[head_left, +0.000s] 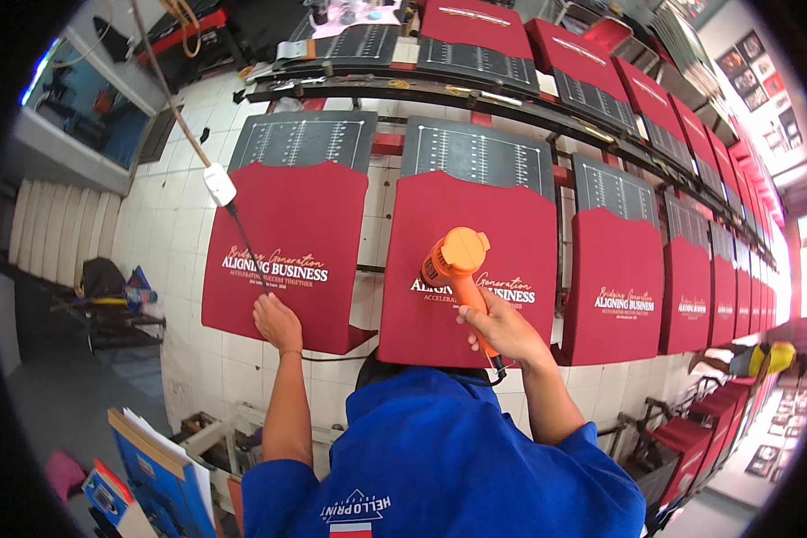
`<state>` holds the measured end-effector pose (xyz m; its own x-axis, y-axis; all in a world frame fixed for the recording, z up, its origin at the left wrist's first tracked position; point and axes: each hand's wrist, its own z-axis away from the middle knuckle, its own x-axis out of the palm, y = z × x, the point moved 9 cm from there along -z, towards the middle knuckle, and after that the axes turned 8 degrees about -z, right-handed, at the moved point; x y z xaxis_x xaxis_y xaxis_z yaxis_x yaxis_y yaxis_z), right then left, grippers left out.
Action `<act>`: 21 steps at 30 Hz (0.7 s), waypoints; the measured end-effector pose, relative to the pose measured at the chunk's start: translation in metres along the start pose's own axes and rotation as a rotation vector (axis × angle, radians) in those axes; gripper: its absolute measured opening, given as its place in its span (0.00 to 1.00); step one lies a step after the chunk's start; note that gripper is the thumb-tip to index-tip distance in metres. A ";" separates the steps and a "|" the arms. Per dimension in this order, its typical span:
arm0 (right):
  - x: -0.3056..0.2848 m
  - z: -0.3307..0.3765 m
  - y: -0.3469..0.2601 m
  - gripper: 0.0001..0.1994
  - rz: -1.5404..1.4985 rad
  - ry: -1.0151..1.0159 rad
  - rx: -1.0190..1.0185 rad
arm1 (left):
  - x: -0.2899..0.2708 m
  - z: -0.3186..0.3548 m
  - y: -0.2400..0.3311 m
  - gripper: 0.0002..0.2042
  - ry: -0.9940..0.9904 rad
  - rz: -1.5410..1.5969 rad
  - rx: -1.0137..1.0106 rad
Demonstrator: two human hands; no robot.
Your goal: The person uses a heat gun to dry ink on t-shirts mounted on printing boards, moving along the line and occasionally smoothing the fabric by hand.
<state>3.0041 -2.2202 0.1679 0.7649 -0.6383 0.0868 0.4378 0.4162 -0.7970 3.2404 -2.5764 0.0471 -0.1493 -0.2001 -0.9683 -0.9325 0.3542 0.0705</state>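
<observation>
My right hand (504, 330) is wrapped round the handle of an orange heat gun (458, 254). The gun is held above a dark red T-shirt (472, 220) and partly covers its white and gold print. This shirt is stretched over a dark board with white ruler marks (475, 154). To the left lies a second red T-shirt (287, 215) on a similar board (303, 139). My left hand (278, 321) rests at that shirt's lower part, just below the print, with its fingers stretched out. A black cord (498, 380) hangs from the gun's handle.
A white plug connector (220, 185) dangles on a cable over the left shirt. More shirt-covered boards (615, 278) run off to the right. Behind them a dark rail (386, 88) carries another row. Someone in a yellow top (777, 359) stands far right. Blue-covered boards (166, 480) stand lower left.
</observation>
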 end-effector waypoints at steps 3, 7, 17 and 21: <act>0.001 -0.003 -0.014 0.15 0.040 -0.061 -0.011 | 0.000 0.004 -0.001 0.14 0.011 -0.021 -0.033; 0.004 -0.010 -0.016 0.18 0.092 -0.090 0.001 | 0.001 0.001 0.001 0.15 0.006 -0.024 -0.058; 0.019 -0.015 -0.008 0.17 0.145 -0.139 0.051 | -0.001 -0.001 -0.004 0.15 -0.009 -0.017 -0.088; 0.027 -0.014 -0.010 0.18 0.168 -0.124 0.024 | -0.002 -0.002 -0.005 0.14 -0.028 -0.028 -0.105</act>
<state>3.0132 -2.2507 0.1696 0.8798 -0.4746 0.0277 0.3091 0.5267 -0.7918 3.2443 -2.5795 0.0488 -0.1145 -0.1828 -0.9765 -0.9657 0.2510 0.0663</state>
